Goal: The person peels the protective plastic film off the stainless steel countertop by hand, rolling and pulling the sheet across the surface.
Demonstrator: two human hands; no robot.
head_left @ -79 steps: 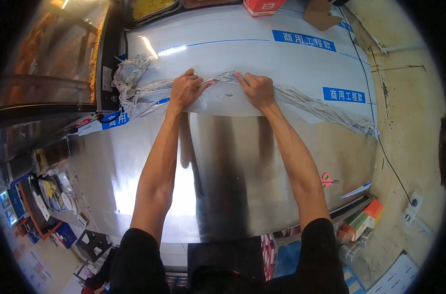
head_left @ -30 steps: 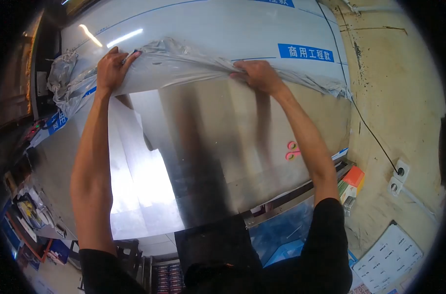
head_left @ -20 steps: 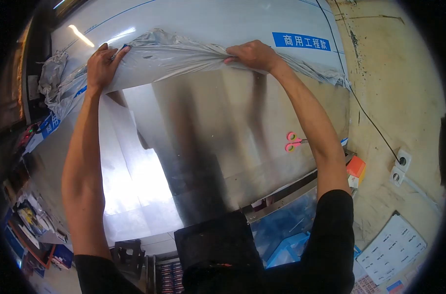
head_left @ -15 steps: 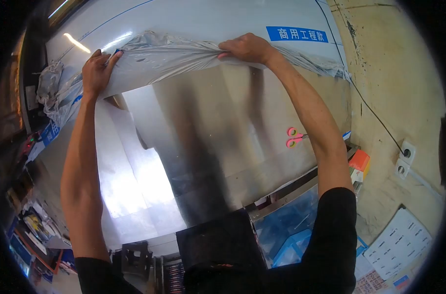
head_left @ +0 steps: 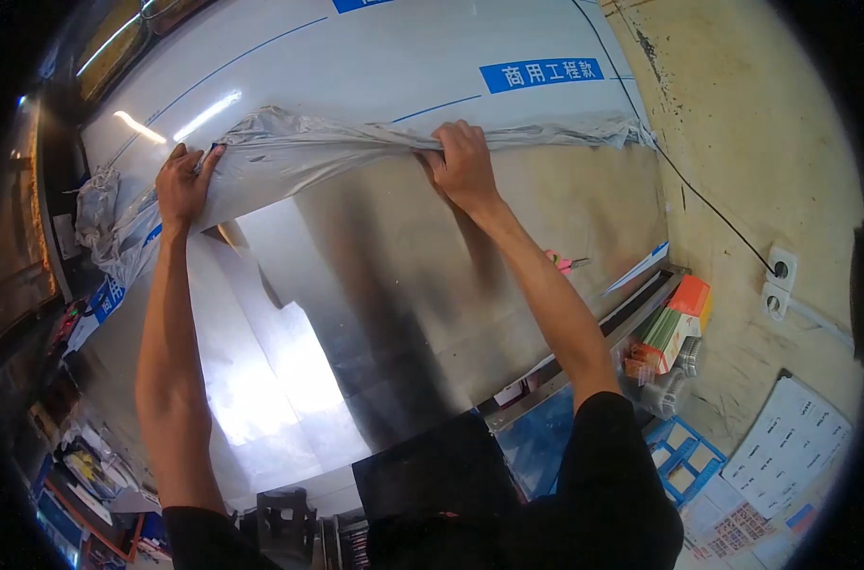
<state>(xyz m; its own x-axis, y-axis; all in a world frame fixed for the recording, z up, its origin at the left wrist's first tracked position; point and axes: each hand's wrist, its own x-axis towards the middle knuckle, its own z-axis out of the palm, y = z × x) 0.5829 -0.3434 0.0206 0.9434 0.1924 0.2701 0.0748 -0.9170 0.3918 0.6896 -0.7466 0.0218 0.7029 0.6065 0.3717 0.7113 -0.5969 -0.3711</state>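
A metal sheet (head_left: 565,199) with a shiny surface lies in front of me, and white plastic film (head_left: 318,71) with blue printing covers its far part. The film's near edge is bunched into a wrinkled roll (head_left: 289,133). On the left, my left hand (head_left: 183,187) is closed on this bunched edge, thumb up. Right of the middle, my right hand (head_left: 465,166) has its fingers bent over the same edge and grips it. Pink-handled scissors (head_left: 565,262) lie on the metal beyond my right forearm, which partly hides them.
A stained wall (head_left: 764,123) with white sockets (head_left: 778,283) stands at the right, a black cable (head_left: 707,199) running along it. Boxes (head_left: 674,328), a blue plastic rack (head_left: 686,463) and a white printed sheet (head_left: 788,456) are at lower right. Clutter (head_left: 90,461) lies at lower left.
Both hands and the bunched film edge are nearer to me. My right hand has moved left and down, away from the blue label. The camera view has shifted slightly.
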